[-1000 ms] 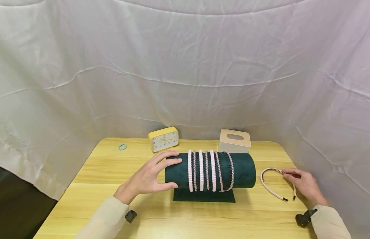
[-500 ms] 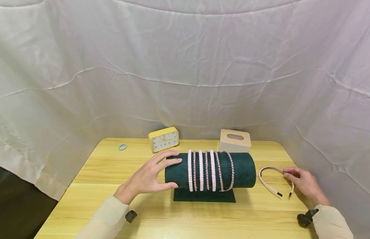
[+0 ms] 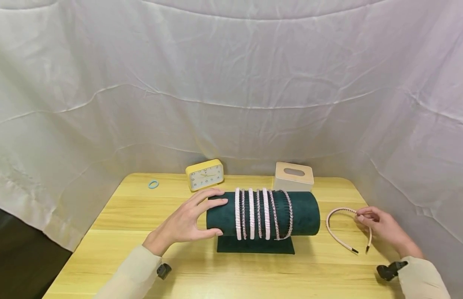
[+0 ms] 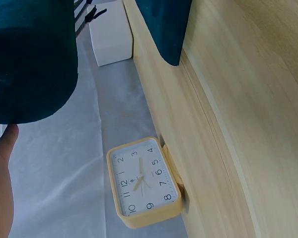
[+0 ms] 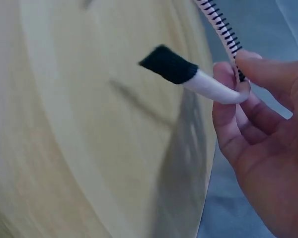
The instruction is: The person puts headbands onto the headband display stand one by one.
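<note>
A dark green velvet headband stand lies as a thick roll on a flat base. Around its middle sit several pink and braided headbands. My left hand holds the roll's left end, fingers on top and thumb at the front. In the left wrist view, the stand's round end shows above part of the hand. To the right of the stand, my right hand pinches a pale pink headband by one side. The right wrist view shows its toothed inner side and a black tip.
A yellow alarm clock stands behind the roll at the left, and a tissue box with a wooden lid stands at the right. A light blue ring lies on the wooden table. Grey curtains enclose the back and sides.
My right hand has shifted slightly to the right, still pinching the headband. The headband swung a little left, then back right. My left hand has stayed on the stand.
</note>
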`<control>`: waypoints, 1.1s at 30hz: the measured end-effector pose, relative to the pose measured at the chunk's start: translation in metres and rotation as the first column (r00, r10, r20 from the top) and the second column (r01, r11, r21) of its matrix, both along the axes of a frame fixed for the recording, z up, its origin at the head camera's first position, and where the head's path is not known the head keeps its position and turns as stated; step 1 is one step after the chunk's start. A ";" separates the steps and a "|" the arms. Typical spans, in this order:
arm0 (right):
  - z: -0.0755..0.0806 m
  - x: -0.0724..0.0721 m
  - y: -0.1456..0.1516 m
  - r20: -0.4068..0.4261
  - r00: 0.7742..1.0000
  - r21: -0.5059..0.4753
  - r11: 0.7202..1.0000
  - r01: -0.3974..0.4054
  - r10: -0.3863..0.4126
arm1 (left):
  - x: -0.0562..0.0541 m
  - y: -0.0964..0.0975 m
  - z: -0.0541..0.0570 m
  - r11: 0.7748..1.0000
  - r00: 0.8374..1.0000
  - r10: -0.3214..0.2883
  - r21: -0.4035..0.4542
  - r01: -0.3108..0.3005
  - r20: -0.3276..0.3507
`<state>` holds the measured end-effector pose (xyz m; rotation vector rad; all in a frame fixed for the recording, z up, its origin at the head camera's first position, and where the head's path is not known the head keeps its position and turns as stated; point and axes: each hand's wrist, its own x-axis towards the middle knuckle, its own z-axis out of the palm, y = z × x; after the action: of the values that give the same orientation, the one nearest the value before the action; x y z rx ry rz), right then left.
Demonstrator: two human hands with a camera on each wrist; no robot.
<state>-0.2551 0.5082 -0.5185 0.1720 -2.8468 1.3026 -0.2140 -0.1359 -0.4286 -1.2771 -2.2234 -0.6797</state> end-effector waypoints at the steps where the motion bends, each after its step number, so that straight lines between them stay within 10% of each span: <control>1: 0.002 0.001 0.001 0.022 1.000 -0.033 0.999 0.003 -0.002 | 0.000 0.000 0.000 1.000 1.000 0.001 0.000 -0.001 0.001; 14: 0.013 0.003 0.011 0.132 0.991 -0.205 0.979 -0.007 0.035 | 0.000 0.000 -0.001 1.000 1.000 -0.002 0.004 0.002 -0.004; 21: 0.025 0.006 0.010 0.117 0.979 -0.394 0.913 -0.108 0.166 | -0.001 0.000 -0.001 1.000 1.000 -0.010 0.010 0.010 -0.010; 33: 0.044 0.015 -0.006 0.016 0.953 -0.337 0.899 -0.279 0.301 | 0.000 0.000 0.000 1.000 1.000 -0.009 0.012 0.009 -0.009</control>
<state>-0.2398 0.5017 -0.4742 0.5764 -2.6723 1.8535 -0.2143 -0.1357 -0.4289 -1.2830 -2.2046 -0.6880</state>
